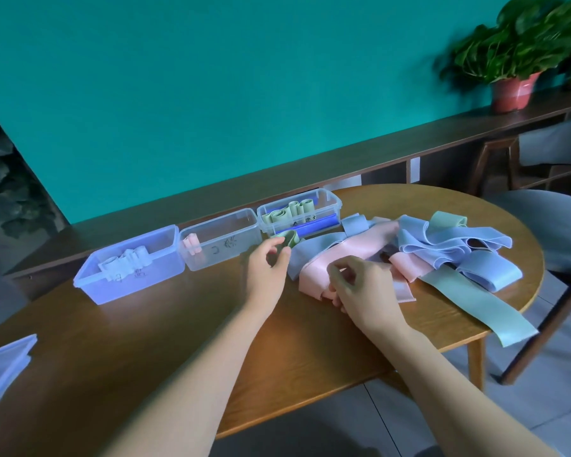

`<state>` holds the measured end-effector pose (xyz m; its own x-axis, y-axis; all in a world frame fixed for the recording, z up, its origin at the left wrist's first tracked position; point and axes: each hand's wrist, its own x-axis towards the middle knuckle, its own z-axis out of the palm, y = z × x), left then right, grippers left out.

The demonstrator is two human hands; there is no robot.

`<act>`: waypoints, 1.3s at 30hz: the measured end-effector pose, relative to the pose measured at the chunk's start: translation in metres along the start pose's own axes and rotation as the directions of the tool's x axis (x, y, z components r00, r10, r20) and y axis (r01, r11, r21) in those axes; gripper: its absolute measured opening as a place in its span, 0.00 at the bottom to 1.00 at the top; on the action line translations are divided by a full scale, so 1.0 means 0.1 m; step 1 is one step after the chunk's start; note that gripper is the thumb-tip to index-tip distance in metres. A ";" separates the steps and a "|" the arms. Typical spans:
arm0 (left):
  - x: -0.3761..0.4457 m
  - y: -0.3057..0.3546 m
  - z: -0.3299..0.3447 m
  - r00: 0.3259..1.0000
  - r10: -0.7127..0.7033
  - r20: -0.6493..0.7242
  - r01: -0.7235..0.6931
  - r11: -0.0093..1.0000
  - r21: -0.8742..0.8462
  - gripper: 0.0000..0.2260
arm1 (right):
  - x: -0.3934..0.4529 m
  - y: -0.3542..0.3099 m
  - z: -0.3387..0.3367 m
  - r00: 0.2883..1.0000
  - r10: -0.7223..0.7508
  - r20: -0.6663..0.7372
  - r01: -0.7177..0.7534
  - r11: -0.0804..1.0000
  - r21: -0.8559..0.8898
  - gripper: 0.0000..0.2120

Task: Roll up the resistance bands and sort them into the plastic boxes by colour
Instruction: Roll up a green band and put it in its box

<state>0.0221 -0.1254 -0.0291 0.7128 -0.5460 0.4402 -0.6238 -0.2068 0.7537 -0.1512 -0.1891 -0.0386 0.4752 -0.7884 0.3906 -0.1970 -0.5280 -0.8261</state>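
Pinching a flat, pale pink band, right hand grip curled; left hand grip loosely spread

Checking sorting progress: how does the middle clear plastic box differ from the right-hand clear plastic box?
The middle clear plastic box holds one pink roll; the right-hand clear plastic box holds several green rolls. A blue bar shows along the right-hand box's front, none on the middle one. Both are open, lidless and marked on the front.

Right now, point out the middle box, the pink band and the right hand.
middle box (244, 239): head view, bare front wall.
pink band (314, 271): head view, flat stretch.
right hand (360, 288): head view, back of hand.
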 end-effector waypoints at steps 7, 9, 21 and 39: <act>0.39 0.07 0.20 0.955 -0.116 0.272 0.075 0.985 0.155 0.15 | 0.16 -0.01 0.19 0.999 0.011 -0.054 -0.016 0.996 -0.085 0.10; 0.47 0.04 0.23 0.964 -0.141 0.227 0.104 0.981 0.167 0.18 | 0.17 -0.02 0.21 0.998 0.031 -0.058 -0.035 0.996 -0.079 0.11; 0.38 0.16 -0.19 0.994 -0.091 -0.065 0.078 0.981 -0.179 0.10 | 0.05 -0.12 0.17 0.995 0.029 -0.095 -0.032 0.999 -0.030 0.12; -0.09 0.68 -1.71 0.925 0.066 -0.373 -0.143 0.973 -0.181 0.06 | -0.33 -0.99 0.53 0.940 -0.338 0.042 0.329 0.934 0.140 0.17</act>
<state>0.0286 0.0042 0.1018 0.7378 -0.2158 0.6396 -0.6508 0.0238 0.7588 -0.1022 -0.0940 0.0090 0.5498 -0.5494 0.6292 0.0924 -0.7086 -0.6995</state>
